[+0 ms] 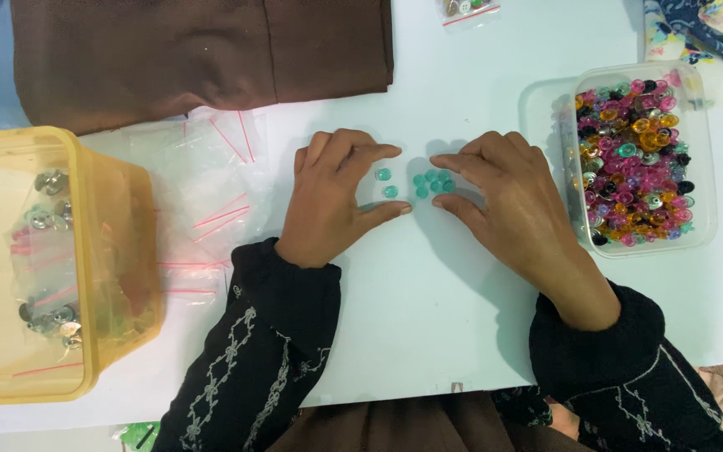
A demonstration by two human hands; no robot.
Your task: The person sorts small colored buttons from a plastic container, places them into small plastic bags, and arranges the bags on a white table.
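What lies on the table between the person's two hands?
In the head view, small teal buttons lie on the white table between the left hand and the right hand.

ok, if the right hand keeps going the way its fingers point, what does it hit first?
The right hand points left, so probably the cluster of teal buttons right at its fingertips, then the left hand beyond.

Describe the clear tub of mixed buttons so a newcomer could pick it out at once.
Start at the white table and go to its right side, past the right hand. There sits the clear plastic tub, rectangular with rounded corners. Unlike the yellow tub on the left, holding bagged buttons, it is heaped with loose pink, orange, teal and black ones.
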